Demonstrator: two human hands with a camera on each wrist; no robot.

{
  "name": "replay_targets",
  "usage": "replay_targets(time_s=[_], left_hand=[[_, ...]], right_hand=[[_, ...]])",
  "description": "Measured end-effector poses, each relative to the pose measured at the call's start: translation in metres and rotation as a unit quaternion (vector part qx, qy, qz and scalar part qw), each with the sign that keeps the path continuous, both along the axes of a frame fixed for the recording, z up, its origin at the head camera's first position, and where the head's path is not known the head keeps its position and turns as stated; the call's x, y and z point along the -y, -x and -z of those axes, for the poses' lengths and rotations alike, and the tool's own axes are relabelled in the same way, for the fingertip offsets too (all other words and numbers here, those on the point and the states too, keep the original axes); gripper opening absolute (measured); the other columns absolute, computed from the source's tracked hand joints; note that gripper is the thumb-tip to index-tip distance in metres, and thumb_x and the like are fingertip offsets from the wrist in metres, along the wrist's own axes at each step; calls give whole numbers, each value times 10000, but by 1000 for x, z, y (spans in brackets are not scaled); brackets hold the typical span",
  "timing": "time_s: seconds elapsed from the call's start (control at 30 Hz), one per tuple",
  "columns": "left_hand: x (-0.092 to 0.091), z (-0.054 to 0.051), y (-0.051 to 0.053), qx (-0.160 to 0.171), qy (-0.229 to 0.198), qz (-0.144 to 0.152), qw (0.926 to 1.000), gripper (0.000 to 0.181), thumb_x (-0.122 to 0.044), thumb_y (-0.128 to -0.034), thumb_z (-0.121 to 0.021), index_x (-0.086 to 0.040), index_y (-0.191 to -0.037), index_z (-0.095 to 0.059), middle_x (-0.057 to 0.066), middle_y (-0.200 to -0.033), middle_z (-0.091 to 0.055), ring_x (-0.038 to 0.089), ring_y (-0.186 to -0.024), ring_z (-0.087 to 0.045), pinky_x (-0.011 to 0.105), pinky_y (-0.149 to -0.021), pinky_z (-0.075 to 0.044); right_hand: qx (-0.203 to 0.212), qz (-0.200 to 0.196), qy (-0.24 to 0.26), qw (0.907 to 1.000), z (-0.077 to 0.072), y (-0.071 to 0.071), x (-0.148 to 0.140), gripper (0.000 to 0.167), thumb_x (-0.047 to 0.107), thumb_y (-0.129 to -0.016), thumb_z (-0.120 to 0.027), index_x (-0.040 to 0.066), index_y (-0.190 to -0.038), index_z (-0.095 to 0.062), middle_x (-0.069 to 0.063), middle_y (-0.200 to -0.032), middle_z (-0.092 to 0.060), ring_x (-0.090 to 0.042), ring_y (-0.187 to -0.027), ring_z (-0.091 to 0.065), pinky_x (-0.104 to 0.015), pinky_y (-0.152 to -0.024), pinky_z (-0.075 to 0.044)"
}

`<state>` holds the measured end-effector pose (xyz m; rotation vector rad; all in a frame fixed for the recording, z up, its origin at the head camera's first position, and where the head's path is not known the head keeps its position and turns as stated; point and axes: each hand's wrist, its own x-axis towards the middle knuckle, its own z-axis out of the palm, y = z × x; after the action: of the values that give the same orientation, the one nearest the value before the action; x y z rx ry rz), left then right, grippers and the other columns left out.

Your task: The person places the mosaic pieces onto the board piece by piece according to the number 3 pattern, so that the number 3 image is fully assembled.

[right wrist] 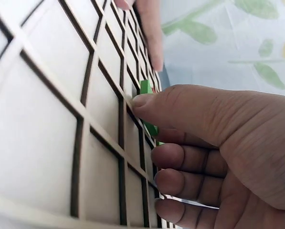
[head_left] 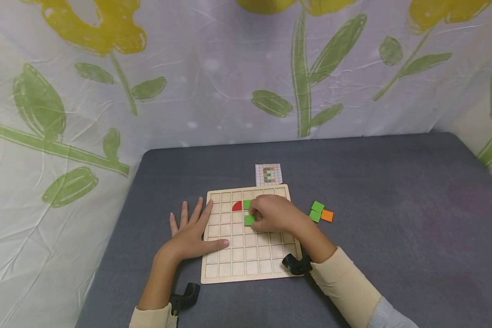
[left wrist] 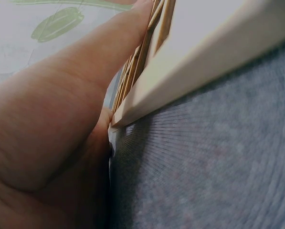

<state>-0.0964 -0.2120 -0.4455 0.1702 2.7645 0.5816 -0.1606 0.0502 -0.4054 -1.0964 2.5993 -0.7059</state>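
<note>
A wooden grid board (head_left: 225, 269) lies on the table. My left hand (head_left: 190, 241) rests flat over its left edge, fingers spread, with the thumb across the squares. Over the upper middle of the board, my right hand (head_left: 274, 213) pinches a green square tile (head_left: 249, 220) between thumb and fingers; in the right wrist view this tile (right wrist: 145, 88) stands tilted above the grid. A red quarter-round tile (head_left: 237, 206) sits in a square further up, with another green tile (head_left: 247, 204) beside it. The right hand hides some squares.
Right of the board lie two loose green tiles (head_left: 317, 207) and an orange tile (head_left: 327, 215). A small printed pattern card (head_left: 274, 174) touches or nearly touches the board's far edge. A flowered sheet (head_left: 213, 91) hangs behind the dark table (head_left: 385, 205).
</note>
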Motion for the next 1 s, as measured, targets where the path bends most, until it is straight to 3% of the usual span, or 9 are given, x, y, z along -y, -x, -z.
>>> replay_targets(time_s=[0.23,0.5,1.0], left_hand=[[-2,-8,-1,55,-72,12,10000,1196,-783,-755,-654,-202,-1634,-88,117,-1677,29,446,-1467,209,687,-1044,218],[-1,-6,1,92,17,-8,10000,1206,-816,-746,-630,-222,-1634,-70,101,-1678,41,435,-1465,221,687,-1043,220],[-1,-7,-1,80,-35,41,10000,1194,-804,-757,-634,-225,-1634,-68,99,-1677,42,432,-1465,222,692,-1042,216]], right_hand=[[-210,134,-84,9997,4,-3,10,93,116,-762,-741,123,-838,-688,74,-718,-522,-106,-657,-492,-276,-560,-403],[-359,256,-7,9990,7,-4,18,115,118,-759,-756,132,-779,-644,70,-679,-495,-102,-638,-474,-269,-547,-380],[-274,361,189,9988,8,-4,23,170,172,-813,-838,119,-856,-682,57,-724,-516,-106,-684,-493,-286,-615,-424]])
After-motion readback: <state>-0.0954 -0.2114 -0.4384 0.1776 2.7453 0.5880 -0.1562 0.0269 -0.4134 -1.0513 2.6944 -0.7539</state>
